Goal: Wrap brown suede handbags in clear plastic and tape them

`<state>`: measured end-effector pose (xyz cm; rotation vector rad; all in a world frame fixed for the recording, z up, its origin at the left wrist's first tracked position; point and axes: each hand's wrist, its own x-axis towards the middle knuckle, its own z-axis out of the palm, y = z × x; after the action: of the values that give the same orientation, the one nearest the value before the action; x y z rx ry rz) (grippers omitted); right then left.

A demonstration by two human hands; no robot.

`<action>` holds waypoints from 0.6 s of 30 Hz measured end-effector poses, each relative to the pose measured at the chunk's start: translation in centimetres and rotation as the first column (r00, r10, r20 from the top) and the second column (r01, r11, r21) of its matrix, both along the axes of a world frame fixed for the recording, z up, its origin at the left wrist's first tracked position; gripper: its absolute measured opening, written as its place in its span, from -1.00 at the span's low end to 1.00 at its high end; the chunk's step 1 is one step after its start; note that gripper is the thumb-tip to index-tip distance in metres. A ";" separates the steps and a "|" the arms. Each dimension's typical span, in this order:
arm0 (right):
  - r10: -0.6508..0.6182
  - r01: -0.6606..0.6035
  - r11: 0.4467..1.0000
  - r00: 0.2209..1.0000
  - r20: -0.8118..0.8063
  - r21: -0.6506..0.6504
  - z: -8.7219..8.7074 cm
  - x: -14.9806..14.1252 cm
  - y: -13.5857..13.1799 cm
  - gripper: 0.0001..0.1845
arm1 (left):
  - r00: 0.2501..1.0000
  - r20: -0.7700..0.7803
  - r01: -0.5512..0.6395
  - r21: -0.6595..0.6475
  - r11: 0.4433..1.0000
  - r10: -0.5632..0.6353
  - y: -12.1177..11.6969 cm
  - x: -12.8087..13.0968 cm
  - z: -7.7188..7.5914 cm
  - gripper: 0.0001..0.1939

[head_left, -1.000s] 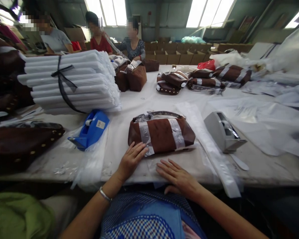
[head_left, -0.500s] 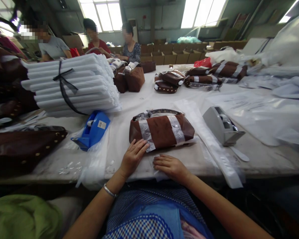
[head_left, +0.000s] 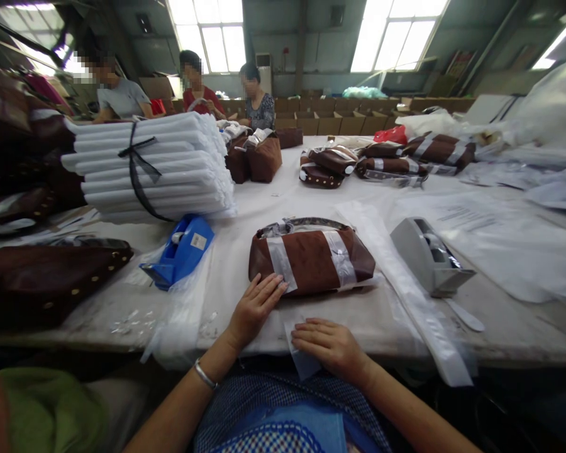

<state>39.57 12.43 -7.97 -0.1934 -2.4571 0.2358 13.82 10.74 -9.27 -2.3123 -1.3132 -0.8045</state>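
Observation:
A brown handbag lies on its side in front of me, with translucent wrap strips around both ends and its handle towards the back. The fingers of my left hand are stretched out flat, their tips touching the bag's lower left corner at the left wrap strip. My right hand lies flat with straight fingers near the table's front edge, apart from the bag. Under its fingertips is a translucent plastic piece that hangs over the edge. Neither hand is closed around anything.
A blue tape dispenser stands left of the bag, a grey tape dispenser right. A tied stack of white sheets rises behind. More brown bags lie farther back. Several people sit across the table; a person's arm shows at far left.
The view has tilted up slightly. My right hand has drawn a little towards me, and the plastic piece under it now hangs over the table edge. My left hand stays at the bag.

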 end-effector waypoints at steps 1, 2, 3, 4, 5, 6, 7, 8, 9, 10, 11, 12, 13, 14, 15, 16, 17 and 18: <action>-0.002 0.002 1.000 1.000 -0.005 0.000 0.5 0.0 0.3 -0.70 | 1.000 -0.014 -0.004 -0.001 1.000 0.004 -0.1 -0.1 0.1 -0.50; -0.005 0.005 1.000 1.000 -0.010 0.000 1.0 -0.1 0.6 -0.70 | 1.000 -0.030 -0.009 -0.001 1.000 0.009 -0.2 -0.1 0.2 -0.52; -0.008 0.008 1.000 1.000 -0.017 0.001 1.6 -0.2 1.0 -0.69 | 0.999 -0.047 -0.016 -0.002 1.000 0.016 -0.3 -0.2 0.4 -0.53; -0.011 0.012 1.000 1.000 -0.024 0.003 2.2 -0.4 1.5 -0.69 | 0.998 -0.063 -0.024 -0.002 1.000 0.024 -0.4 -0.3 0.6 -0.53; -0.014 0.014 1.000 0.999 -0.031 0.007 2.7 -0.7 1.9 -0.68 | 0.996 -0.080 -0.029 -0.002 1.000 0.028 -0.5 -0.4 0.8 -0.54; -0.014 0.015 1.000 0.999 -0.041 0.014 3.3 -1.0 2.4 -0.67 | 0.995 -0.094 -0.029 -0.004 1.000 0.028 -0.5 -0.4 1.0 -0.55; -0.015 0.016 1.000 0.998 -0.055 0.024 3.7 -1.4 2.9 -0.66 | 0.994 -0.104 -0.025 -0.006 1.000 0.025 -0.6 -0.5 1.2 -0.55; -0.017 0.020 0.999 0.997 -0.074 0.036 4.1 -1.8 3.4 -0.66 | 0.994 -0.107 -0.018 -0.006 1.000 0.017 -0.6 -0.5 1.3 -0.56; -0.019 0.023 0.999 0.995 -0.094 0.045 4.5 -2.3 3.9 -0.66 | 0.994 -0.106 -0.007 -0.002 1.000 0.007 -0.5 -0.5 1.4 -0.57; -0.021 0.027 0.998 0.993 -0.117 0.051 4.8 -2.8 4.4 -0.66 | 0.995 -0.098 0.006 0.006 1.000 -0.005 -0.5 -0.4 1.4 -0.59; -0.023 0.031 0.998 0.991 -0.134 0.053 5.0 -3.2 4.9 -0.65 | 0.996 -0.085 0.017 0.019 1.000 -0.016 -0.5 -0.4 1.3 -0.61; -0.028 0.036 0.998 0.989 -0.145 0.052 5.1 -3.7 5.4 -0.65 | 0.997 -0.068 0.025 0.039 0.999 -0.022 -0.5 -0.3 1.2 -0.65; -0.037 0.045 0.998 0.989 -0.143 0.051 5.2 -4.1 6.0 -0.64 | 0.998 -0.049 0.027 0.062 0.998 -0.024 -0.4 -0.2 1.1 -0.69; -0.048 0.055 0.997 0.990 -0.132 0.051 5.1 -4.4 6.5 -0.63 | 0.999 -0.034 0.025 0.082 0.996 -0.022 -0.4 -0.1 0.9 -0.73; -0.060 0.066 0.996 0.991 -0.116 0.054 5.0 -4.7 7.0 -0.63 | 1.000 -0.022 0.018 0.097 0.995 -0.016 -0.4 0.0 0.8 -0.75; -0.071 0.077 0.995 0.993 -0.094 0.056 4.7 -4.9 7.6 -0.64 | 1.000 -0.013 0.014 0.110 0.994 -0.012 -0.4 0.0 0.8 -0.76; -0.082 0.086 0.995 0.994 -0.072 0.055 4.4 -5.1 8.1 -0.65 | 1.000 -0.009 0.011 0.117 0.993 -0.010 -0.4 0.0 0.7 -0.76; -0.095 0.097 0.994 0.994 -0.052 0.047 4.1 -5.2 8.5 -0.66 | 1.000 -0.004 0.014 0.123 0.992 -0.013 -0.4 0.0 0.8 -0.76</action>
<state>34.41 20.91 -3.90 -0.2806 -2.3945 0.1368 13.85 10.29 -8.48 -2.2276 -1.2124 -0.8610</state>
